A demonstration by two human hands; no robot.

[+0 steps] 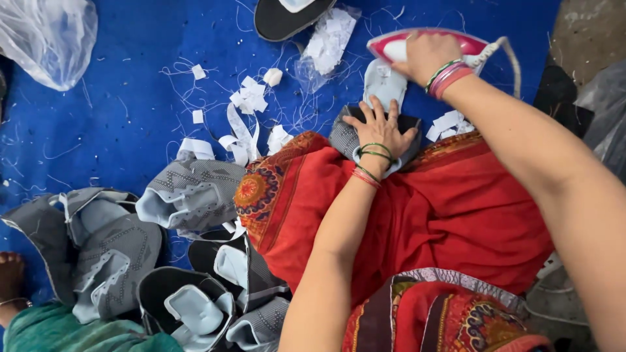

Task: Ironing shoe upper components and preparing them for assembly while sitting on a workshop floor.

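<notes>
My right hand [427,53] grips the handle of a pink and white clothes iron [391,47] that rests on a pale grey shoe-upper piece [381,85]. Just below it, my left hand [380,129] presses flat, fingers spread, on the dark grey knit part of that shoe upper [339,137] lying over my knee. Both wrists wear bangles. Red patterned cloth [456,215] covers my lap under the left forearm.
A blue mat [117,85] strewn with threads and white paper scraps [251,98] covers the floor. A pile of grey shoe uppers [189,192] lies at left. A clear plastic bag [45,36] sits top left. Another person's foot [10,277] shows at the left edge.
</notes>
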